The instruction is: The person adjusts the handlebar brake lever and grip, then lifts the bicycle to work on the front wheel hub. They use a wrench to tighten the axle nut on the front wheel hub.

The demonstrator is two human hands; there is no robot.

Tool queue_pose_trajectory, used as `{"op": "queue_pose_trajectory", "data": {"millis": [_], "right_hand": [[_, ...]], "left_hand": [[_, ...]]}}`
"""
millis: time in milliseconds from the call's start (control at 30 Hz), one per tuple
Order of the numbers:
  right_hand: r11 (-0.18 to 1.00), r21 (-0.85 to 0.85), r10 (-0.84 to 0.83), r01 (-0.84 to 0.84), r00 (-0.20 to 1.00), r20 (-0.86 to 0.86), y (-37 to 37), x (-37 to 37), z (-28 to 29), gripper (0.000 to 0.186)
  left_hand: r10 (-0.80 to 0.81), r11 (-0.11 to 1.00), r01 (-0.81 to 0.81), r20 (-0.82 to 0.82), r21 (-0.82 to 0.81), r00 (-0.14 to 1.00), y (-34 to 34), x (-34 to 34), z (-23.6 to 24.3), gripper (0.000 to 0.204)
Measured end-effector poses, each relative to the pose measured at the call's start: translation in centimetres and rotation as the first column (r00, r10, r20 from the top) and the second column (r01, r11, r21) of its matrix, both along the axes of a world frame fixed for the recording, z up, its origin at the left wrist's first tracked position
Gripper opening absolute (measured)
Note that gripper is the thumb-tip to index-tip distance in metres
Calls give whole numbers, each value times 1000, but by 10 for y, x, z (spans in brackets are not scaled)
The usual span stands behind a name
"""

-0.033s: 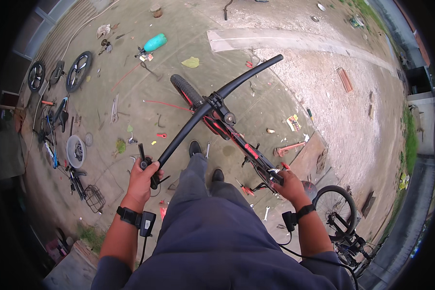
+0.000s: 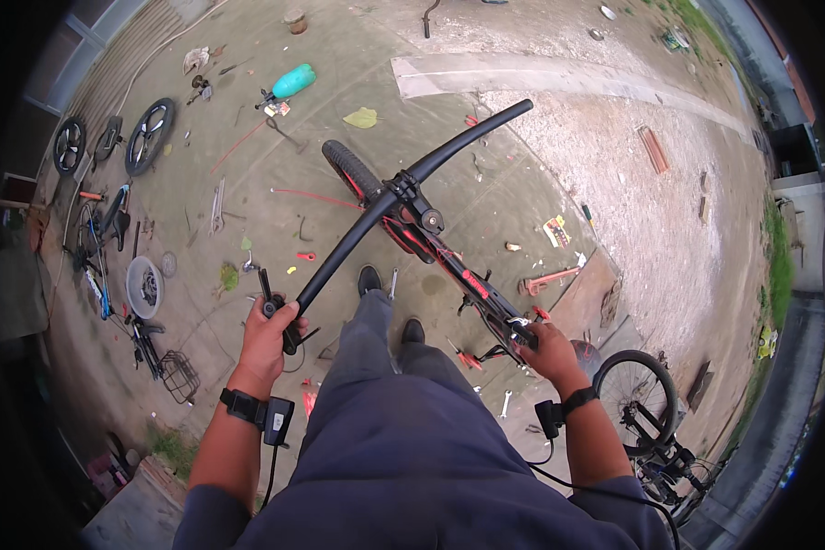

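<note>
Our left hand (image 2: 268, 341) is wrapped tight round the near end of the black handlebar (image 2: 403, 188), arm stretched forward. Our right hand (image 2: 550, 350) is clamped on the red-and-black bike frame (image 2: 472, 286).

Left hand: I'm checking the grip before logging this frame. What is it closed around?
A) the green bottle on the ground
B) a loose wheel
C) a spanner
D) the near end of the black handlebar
D: the left hand wraps the near end of the black handlebar, while the green bottle lies far off on the concrete.

small red-yellow flat package (image 2: 555, 231) on concrete right of bicycle, small colourful carton (image 2: 278, 109) beside teal bottle (image 2: 293, 82)
</note>
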State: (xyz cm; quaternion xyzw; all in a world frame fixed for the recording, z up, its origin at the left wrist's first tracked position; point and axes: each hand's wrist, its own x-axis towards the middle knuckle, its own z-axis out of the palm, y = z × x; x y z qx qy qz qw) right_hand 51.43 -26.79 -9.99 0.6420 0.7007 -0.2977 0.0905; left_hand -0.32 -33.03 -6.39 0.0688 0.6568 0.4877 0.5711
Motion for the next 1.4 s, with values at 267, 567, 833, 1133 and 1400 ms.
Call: {"op": "queue_pose_trajectory", "data": {"millis": [267, 567, 833, 1133, 1400], "right_hand": [[989, 145, 22, -24, 1000, 17, -26, 11, -6, 45], [986, 159, -69, 47, 988, 136, -39, -2, -10, 48], [997, 15, -83, 81, 974, 211, -47, -20, -4, 47], [982, -183, 1, 34, 983, 185, -49, -23, -8, 47], [900, -423, 188, -105, 969, 158, -42, -31, -9, 42]], "left_hand": [[82, 996, -81, -15, 47, 997, -11, 6, -9, 29], [61, 998, -62, 92, 10, 994, -20, 1, -9, 22], [16, 999, -11, 176, -30, 984, -38, -21, -21, 31], [107, 993, -91, 223, -81, 969, -56, -29, -26, 21], [249, 967, -228, 235, -114, 940, -85, -33, -39, 31]]}}
